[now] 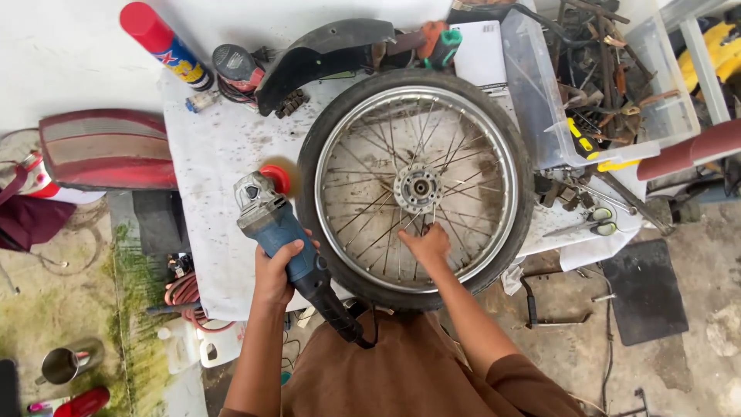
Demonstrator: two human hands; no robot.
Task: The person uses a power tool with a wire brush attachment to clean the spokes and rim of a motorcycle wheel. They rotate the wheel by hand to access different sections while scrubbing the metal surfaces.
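Left hand [275,266] clenched around blue-bodied angle grinder [272,220] | right hand [425,243] fingers gripping spokes of black-tyred, steel-spoked motorcycle wheel [415,185] lying flat on white-covered table [208,154] | likely heavy, rigid; best held by rim

There is one view only, from a camera worn on the person's head, looking almost straight down. It sits close above the work, near enough that the person's brown-clad chest and both forearms fill the near edge. The table [216,154] takes up the middle, with the spoked wheel [415,188] lying flat at the centre of the view. The far edge reaches a white wall; left and right margins show the floor [695,363] beside the table.
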